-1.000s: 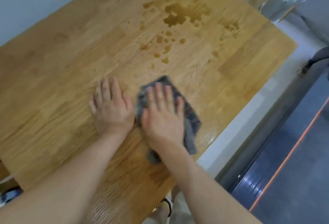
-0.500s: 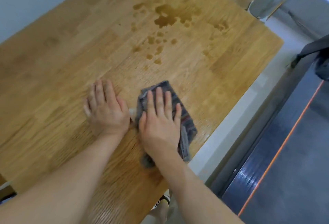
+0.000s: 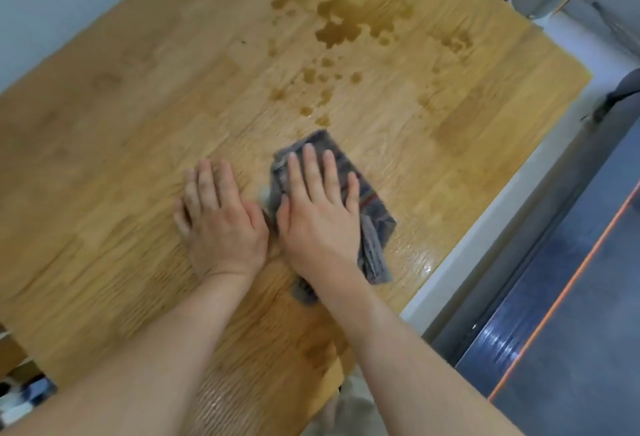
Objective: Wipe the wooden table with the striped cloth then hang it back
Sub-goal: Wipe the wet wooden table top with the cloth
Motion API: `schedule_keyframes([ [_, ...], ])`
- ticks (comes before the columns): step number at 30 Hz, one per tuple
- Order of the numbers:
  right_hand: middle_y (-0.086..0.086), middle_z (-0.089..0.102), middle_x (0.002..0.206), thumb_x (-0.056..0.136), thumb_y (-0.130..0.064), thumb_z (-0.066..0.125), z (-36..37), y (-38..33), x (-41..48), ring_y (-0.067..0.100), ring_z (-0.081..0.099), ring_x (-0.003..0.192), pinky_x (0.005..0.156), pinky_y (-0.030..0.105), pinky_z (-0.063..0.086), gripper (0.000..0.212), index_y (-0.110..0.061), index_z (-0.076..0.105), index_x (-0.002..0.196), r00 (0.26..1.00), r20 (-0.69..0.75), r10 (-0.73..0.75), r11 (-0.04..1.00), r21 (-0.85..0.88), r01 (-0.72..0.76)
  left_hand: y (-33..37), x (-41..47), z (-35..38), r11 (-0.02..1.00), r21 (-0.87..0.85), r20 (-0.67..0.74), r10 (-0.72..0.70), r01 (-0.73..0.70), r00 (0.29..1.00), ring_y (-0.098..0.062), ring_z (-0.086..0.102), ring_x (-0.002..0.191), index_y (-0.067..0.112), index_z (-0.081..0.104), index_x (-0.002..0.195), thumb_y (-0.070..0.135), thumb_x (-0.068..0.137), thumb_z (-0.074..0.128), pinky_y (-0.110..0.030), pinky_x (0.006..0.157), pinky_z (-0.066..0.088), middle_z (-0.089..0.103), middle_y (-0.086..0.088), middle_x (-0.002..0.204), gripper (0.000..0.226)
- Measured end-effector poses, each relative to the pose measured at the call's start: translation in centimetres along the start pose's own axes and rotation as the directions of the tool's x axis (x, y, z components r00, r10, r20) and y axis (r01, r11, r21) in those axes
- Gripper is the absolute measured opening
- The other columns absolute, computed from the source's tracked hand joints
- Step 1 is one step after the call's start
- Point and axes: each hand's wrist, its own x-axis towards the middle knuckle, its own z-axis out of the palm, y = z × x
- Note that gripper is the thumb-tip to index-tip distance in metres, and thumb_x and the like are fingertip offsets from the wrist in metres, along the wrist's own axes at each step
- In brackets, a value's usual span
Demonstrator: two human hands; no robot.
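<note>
1. table (image 3: 121, 131): wood, pale grain.
2. striped cloth (image 3: 375, 217): grey, folded, flat on table nr right edge.
3. R hand (image 3: 318, 228): palm down on cloth; fingers (image 3: 311, 172) straight, spread, pressing, no grip.
4. L hand (image 3: 221, 228): flat on bare wood just beside cloth; fingers straight, holding nothing.
5. brown wet patches (image 3: 341, 25): twd far edge; small drops reach nr cloth's far corner.
</note>
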Motion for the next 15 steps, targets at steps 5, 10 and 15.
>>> schedule_keyframes([
  [5, -0.006, 0.026, 0.160, 0.101, -0.043, 0.033, -1.3, 4.2, 2.8, 0.016, 0.018, 0.149, 0.120, 0.047, 0.015, 0.054, -0.028, 0.033, 0.152, 0.944, 0.070, -0.324, 0.946, -0.001, 0.325, -0.2, -0.4, 0.0, 1.000, 0.001, -0.030, 0.024, -0.024, 0.999, -0.030, 0.028, 0.140, 0.012, 0.039, 0.142, 0.025, 0.088, 0.036, -0.054, 0.107, 0.025, 0.035, -0.012, 0.150, 0.056],
  [10, -0.005, 0.010, 0.164, 0.104, -0.040, 0.021, -3.6, 8.9, 7.0, 0.018, 0.004, 0.151, 0.121, 0.051, 0.007, 0.055, -0.023, 0.019, 0.156, 0.937, -0.031, 0.348, 0.936, -0.037, -0.349, 0.1, -0.3, 0.0, 1.000, -0.006, -0.012, -0.005, 0.005, 1.000, -0.029, 0.022, 0.143, 0.014, 0.034, 0.144, 0.024, 0.088, 0.035, -0.055, 0.110, 0.021, 0.031, -0.011, 0.152, 0.057],
  [15, -0.012, 0.017, 0.162, 0.105, -0.044, 0.020, -1.0, -2.9, 5.1, 0.011, 0.003, 0.151, 0.120, 0.048, 0.001, 0.051, -0.030, 0.028, 0.153, 0.918, 0.197, -0.344, 0.935, 0.158, 0.317, -0.4, -0.2, 0.3, 0.999, -0.034, -0.025, 0.000, -0.001, 1.000, -0.028, 0.026, 0.141, 0.009, 0.041, 0.141, 0.026, 0.092, 0.035, -0.055, 0.107, 0.025, 0.035, -0.010, 0.151, 0.052],
])
